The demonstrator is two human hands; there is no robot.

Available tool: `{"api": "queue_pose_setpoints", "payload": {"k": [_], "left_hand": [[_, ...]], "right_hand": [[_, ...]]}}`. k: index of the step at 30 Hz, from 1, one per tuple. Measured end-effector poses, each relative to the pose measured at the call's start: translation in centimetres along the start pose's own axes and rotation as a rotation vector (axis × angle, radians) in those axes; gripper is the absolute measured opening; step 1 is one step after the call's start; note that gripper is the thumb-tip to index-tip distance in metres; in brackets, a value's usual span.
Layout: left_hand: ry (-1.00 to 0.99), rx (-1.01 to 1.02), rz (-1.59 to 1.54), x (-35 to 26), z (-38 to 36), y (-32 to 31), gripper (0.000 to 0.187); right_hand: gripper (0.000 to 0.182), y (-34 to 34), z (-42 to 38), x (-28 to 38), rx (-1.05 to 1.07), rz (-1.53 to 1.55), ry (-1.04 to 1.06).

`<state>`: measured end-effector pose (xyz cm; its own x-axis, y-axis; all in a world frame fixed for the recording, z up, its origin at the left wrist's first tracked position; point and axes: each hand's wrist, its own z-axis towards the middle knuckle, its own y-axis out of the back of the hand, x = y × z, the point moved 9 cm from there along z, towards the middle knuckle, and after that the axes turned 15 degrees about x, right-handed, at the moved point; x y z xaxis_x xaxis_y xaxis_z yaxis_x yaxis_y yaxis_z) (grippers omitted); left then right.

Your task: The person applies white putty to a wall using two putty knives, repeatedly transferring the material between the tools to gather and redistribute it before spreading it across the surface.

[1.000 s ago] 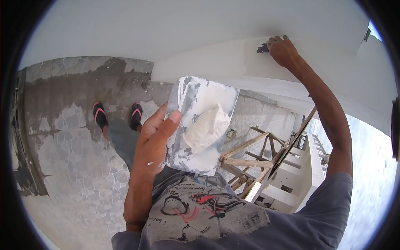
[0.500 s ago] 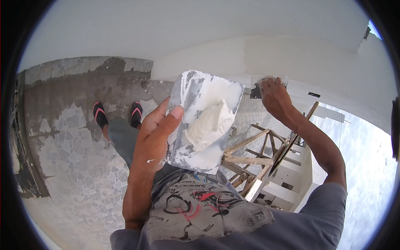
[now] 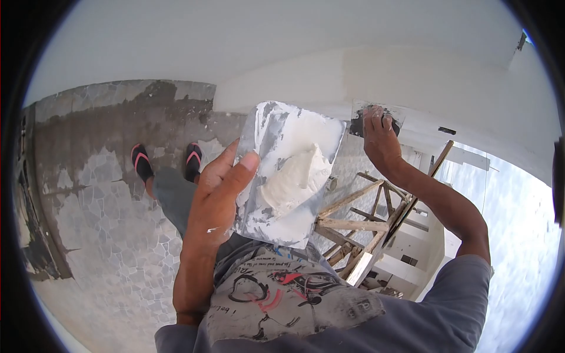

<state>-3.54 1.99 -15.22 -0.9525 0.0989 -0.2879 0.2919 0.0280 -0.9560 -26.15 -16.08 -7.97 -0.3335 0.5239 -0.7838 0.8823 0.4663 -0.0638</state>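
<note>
My left hand (image 3: 220, 182) grips a flat rectangular plate (image 3: 253, 197), thumb on its upper face and the other fingers mostly hidden. A thick mound of white paste (image 3: 297, 179) lies on the plate, with smears of it around. Up and to the right, my right hand (image 3: 381, 138) is closed on a thin flat scraper (image 3: 360, 109), which lies against the lower edge of the pale wall (image 3: 406, 76). Dark patches show on the scraper around my fingers.
Wooden scaffold poles (image 3: 353, 225) stand below and right of the plate. At the left is a stone-patterned floor (image 3: 118, 217) with a grey cement strip (image 3: 88, 135). My feet in dark sandals (image 3: 141, 163) are on it. A small dark slot (image 3: 447, 130) marks the wall edge.
My right hand and the scraper have shifted slightly left along the wall edge, and the wrist has turned. The plate in my left hand has barely moved.
</note>
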Motion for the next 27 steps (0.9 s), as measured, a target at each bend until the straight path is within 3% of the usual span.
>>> {"api": "queue_pose_setpoints", "payload": {"k": [2,6,10,11,17,22,24,27], "left_hand": [[0.004,-0.009,0.004,0.0,0.1,0.0,0.047],[0.003,0.023,-0.016,0.1,0.2,-0.4,0.047],[0.019,0.033,-0.007,0.2,0.4,-0.9,0.047],[0.018,0.036,-0.003,0.2,0.4,-0.9,0.047],[-0.013,-0.022,0.014,-0.3,-0.3,-0.1,0.047],[-0.01,-0.04,0.018,-0.4,-0.3,-0.1,0.047],[-0.005,-0.017,0.02,-0.3,0.0,-0.3,0.048],[0.001,0.003,0.025,-0.1,0.5,-0.5,0.048]], "right_hand": [[0.054,0.3,-0.4,0.6,0.081,0.125,0.09],[0.052,4.6,-0.3,-5.2,-0.016,0.174,-0.165],[0.038,2.2,2.5,-5.4,0.275,0.19,-0.162],[0.032,1.8,3.1,-4.6,0.268,0.148,-0.176],[0.025,3.2,2.8,2.3,0.266,0.356,0.21],[0.035,6.3,1.0,-4.7,-0.012,0.365,0.011],[0.029,6.6,-0.6,-9.3,-0.138,0.243,-0.13],[0.031,6.0,-3.0,-15.0,-0.121,0.129,-0.293]]}}
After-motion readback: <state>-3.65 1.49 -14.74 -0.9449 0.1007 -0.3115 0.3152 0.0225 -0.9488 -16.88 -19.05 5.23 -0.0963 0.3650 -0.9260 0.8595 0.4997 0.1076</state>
